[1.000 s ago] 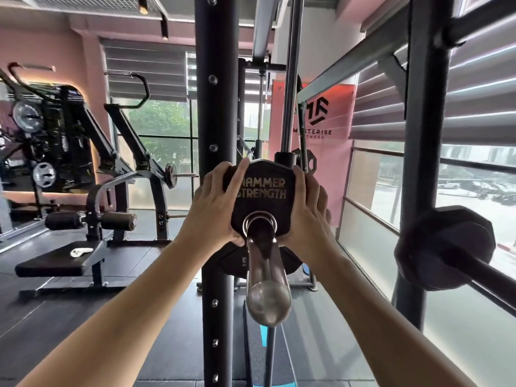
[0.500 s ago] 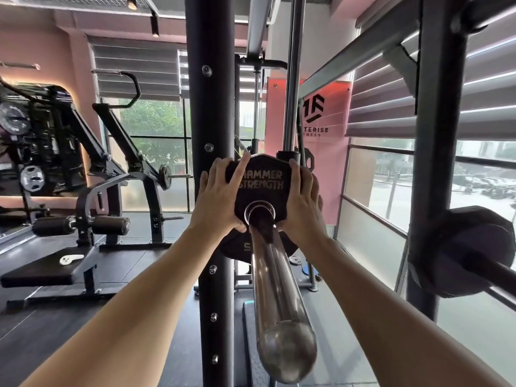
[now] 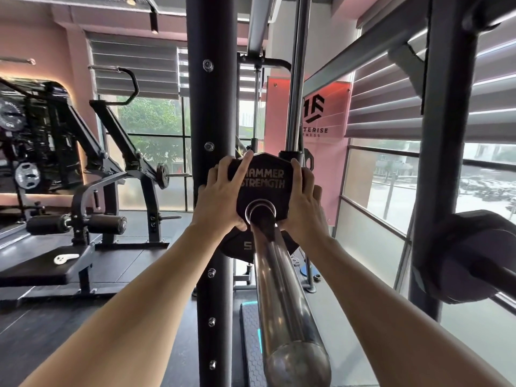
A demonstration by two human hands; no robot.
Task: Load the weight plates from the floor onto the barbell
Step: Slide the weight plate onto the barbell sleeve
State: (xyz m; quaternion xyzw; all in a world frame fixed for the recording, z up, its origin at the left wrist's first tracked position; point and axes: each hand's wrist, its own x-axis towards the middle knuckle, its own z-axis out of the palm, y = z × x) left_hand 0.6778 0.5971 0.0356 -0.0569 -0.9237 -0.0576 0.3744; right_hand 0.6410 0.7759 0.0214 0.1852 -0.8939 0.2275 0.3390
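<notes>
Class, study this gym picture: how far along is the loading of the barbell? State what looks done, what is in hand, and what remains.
Done: a larger black plate already sits on the chrome barbell sleeve. In hand: the left hand and right hand grip the small black Hammer Strength plate, threaded on the sleeve and close to the larger plate. Left: seating it flush; whether more plates wait on the floor cannot be seen.

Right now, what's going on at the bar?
A person is loading a small black plate onto the barbell sleeve. The left hand and right hand grip its two sides, and the sleeve passes through its hole. A larger plate already sits on the sleeve behind it.
</notes>
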